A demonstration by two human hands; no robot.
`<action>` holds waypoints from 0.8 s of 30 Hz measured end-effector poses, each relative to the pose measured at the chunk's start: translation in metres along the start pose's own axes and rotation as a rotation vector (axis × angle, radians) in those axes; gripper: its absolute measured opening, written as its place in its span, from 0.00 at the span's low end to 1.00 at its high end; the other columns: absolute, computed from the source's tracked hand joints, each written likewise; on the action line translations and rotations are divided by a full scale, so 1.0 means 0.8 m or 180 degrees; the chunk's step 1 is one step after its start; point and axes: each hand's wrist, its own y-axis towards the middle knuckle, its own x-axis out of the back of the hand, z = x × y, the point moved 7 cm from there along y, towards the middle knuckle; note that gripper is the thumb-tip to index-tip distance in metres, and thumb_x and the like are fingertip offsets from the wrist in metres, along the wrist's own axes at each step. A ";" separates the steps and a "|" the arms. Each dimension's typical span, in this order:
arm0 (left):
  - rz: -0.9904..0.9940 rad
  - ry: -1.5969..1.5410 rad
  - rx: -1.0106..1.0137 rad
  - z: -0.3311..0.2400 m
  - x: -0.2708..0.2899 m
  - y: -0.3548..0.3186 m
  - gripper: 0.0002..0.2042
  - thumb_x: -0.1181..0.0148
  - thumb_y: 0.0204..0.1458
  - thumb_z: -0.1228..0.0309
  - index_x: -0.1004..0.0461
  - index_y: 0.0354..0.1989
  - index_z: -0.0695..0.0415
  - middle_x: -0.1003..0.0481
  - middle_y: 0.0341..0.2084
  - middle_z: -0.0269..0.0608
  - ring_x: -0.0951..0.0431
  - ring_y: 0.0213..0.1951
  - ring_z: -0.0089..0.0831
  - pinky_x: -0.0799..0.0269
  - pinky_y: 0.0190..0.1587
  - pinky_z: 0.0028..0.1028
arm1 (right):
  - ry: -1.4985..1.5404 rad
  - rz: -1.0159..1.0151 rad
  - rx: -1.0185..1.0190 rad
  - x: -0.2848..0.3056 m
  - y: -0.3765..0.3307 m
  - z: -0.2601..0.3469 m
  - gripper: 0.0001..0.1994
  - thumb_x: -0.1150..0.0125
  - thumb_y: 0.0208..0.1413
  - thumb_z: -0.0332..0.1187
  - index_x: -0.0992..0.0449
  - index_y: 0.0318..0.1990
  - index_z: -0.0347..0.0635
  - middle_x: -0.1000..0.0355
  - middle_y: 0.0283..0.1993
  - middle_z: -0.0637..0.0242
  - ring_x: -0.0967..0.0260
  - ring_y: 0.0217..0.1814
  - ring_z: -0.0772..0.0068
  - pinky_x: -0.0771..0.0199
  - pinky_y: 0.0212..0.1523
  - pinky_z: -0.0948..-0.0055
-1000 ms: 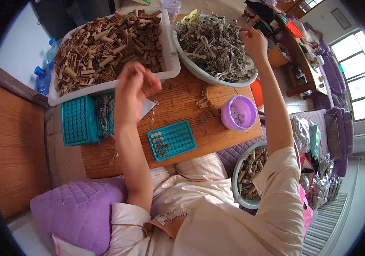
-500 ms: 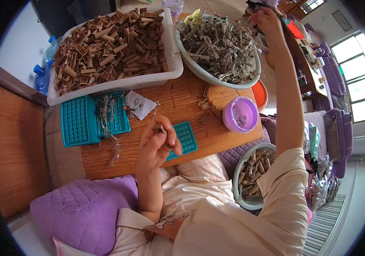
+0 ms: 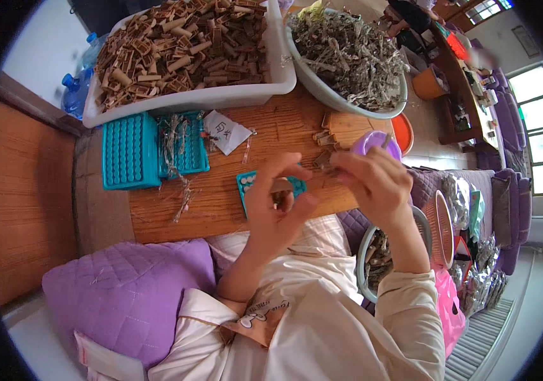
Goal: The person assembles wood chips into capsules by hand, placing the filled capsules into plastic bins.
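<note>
Over the small teal tray [image 3: 244, 184], my left hand [image 3: 270, 206] curls its fingers round a small brown casing [image 3: 279, 198], mostly hidden in the palm. My right hand [image 3: 379, 187] is just to its right, its thumb and forefinger pinched together. Whatever lies between those fingertips is too small and blurred to name. Behind the hands, several loose brown casings [image 3: 325, 138] lie on the wooden table [image 3: 271, 124]. A purple bowl [image 3: 368, 141] is partly covered by my right hand.
A white tub [image 3: 176, 100] heaped with brown casings and a pale basin [image 3: 322, 95] of silvery wire pieces stand at the back. Teal trays [image 3: 130, 152] and a paper slip [image 3: 227, 132] lie left. A basket [image 3: 365, 254] of brown pieces sits right of my lap.
My right hand has come down from the far right to beside my left hand, its fingers pinched. My left hand has shifted right, still round the brown casing. The whole view has shifted somewhat.
</note>
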 end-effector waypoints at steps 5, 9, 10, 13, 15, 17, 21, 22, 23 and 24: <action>0.0085 0.0564 -0.0271 -0.013 -0.014 -0.008 0.15 0.40 0.38 0.74 0.31 0.37 0.61 0.28 0.24 0.36 0.35 0.17 0.12 0.41 0.18 0.12 | 0.0151 0.0011 0.0348 -0.010 -0.017 0.021 0.16 0.40 0.30 0.23 0.33 0.33 0.35 0.32 0.24 0.67 0.37 0.19 0.73 0.38 0.18 0.78; 0.0153 0.0441 0.0156 -0.008 -0.012 -0.016 0.11 0.42 0.39 0.78 0.30 0.34 0.62 0.27 0.28 0.39 0.29 0.25 0.16 0.35 0.24 0.14 | 0.0286 0.0038 0.0235 -0.004 -0.016 0.026 0.15 0.39 0.31 0.25 0.32 0.32 0.35 0.33 0.23 0.67 0.37 0.19 0.74 0.38 0.18 0.78; 0.0160 0.0443 0.0168 -0.008 -0.013 -0.017 0.11 0.42 0.39 0.78 0.30 0.34 0.62 0.27 0.28 0.39 0.29 0.25 0.16 0.35 0.24 0.14 | 0.0305 0.0017 0.0212 -0.004 -0.016 0.027 0.15 0.39 0.32 0.26 0.32 0.32 0.35 0.33 0.22 0.67 0.37 0.18 0.73 0.38 0.18 0.78; 0.0194 0.0121 0.0073 -0.008 -0.015 -0.016 0.10 0.42 0.39 0.79 0.29 0.33 0.62 0.27 0.28 0.38 0.29 0.29 0.18 0.33 0.28 0.16 | 0.0319 0.0025 0.0111 -0.004 -0.020 0.026 0.14 0.38 0.32 0.28 0.32 0.31 0.36 0.33 0.21 0.66 0.37 0.18 0.72 0.38 0.18 0.77; 0.0260 -0.0042 0.0136 -0.004 -0.017 -0.018 0.10 0.42 0.39 0.78 0.29 0.33 0.63 0.27 0.28 0.39 0.28 0.30 0.21 0.33 0.32 0.17 | 0.0316 0.0051 0.0035 -0.006 -0.024 0.024 0.14 0.38 0.32 0.28 0.32 0.30 0.37 0.34 0.21 0.66 0.37 0.19 0.72 0.38 0.18 0.77; 0.0317 -0.0013 0.0113 -0.002 -0.017 -0.017 0.10 0.42 0.39 0.78 0.29 0.33 0.62 0.27 0.27 0.38 0.29 0.27 0.19 0.34 0.29 0.16 | 0.0358 -0.0005 -0.0044 -0.004 -0.026 0.022 0.14 0.38 0.33 0.29 0.32 0.30 0.37 0.34 0.20 0.66 0.37 0.19 0.71 0.38 0.17 0.76; 0.0664 0.0054 0.0441 0.011 -0.014 -0.024 0.14 0.44 0.42 0.73 0.32 0.39 0.61 0.30 0.27 0.36 0.36 0.19 0.14 0.42 0.20 0.14 | 0.0399 -0.0108 -0.0154 -0.009 -0.035 0.020 0.14 0.38 0.33 0.29 0.32 0.30 0.38 0.34 0.20 0.66 0.37 0.18 0.70 0.38 0.17 0.76; 0.0663 0.0054 0.0449 0.012 -0.015 -0.024 0.14 0.44 0.42 0.73 0.32 0.39 0.61 0.30 0.27 0.36 0.36 0.19 0.14 0.42 0.20 0.14 | 0.0487 -0.0115 -0.0424 -0.012 -0.039 0.015 0.13 0.38 0.33 0.28 0.32 0.30 0.39 0.34 0.20 0.66 0.37 0.18 0.71 0.38 0.17 0.76; 0.0465 -0.0792 0.0555 0.015 -0.014 -0.023 0.15 0.46 0.43 0.71 0.35 0.41 0.61 0.32 0.28 0.35 0.40 0.18 0.13 0.45 0.19 0.13 | 0.0576 -0.0121 -0.0694 -0.015 -0.043 0.010 0.12 0.38 0.34 0.28 0.31 0.30 0.40 0.34 0.20 0.66 0.37 0.18 0.71 0.38 0.17 0.76; 0.0256 -0.1637 0.0653 0.017 -0.012 -0.023 0.17 0.49 0.45 0.69 0.37 0.44 0.60 0.34 0.29 0.35 0.43 0.18 0.12 0.49 0.18 0.13 | 0.0581 -0.0117 -0.0698 -0.019 -0.045 0.015 0.12 0.38 0.34 0.28 0.31 0.30 0.40 0.34 0.20 0.66 0.37 0.18 0.71 0.38 0.17 0.76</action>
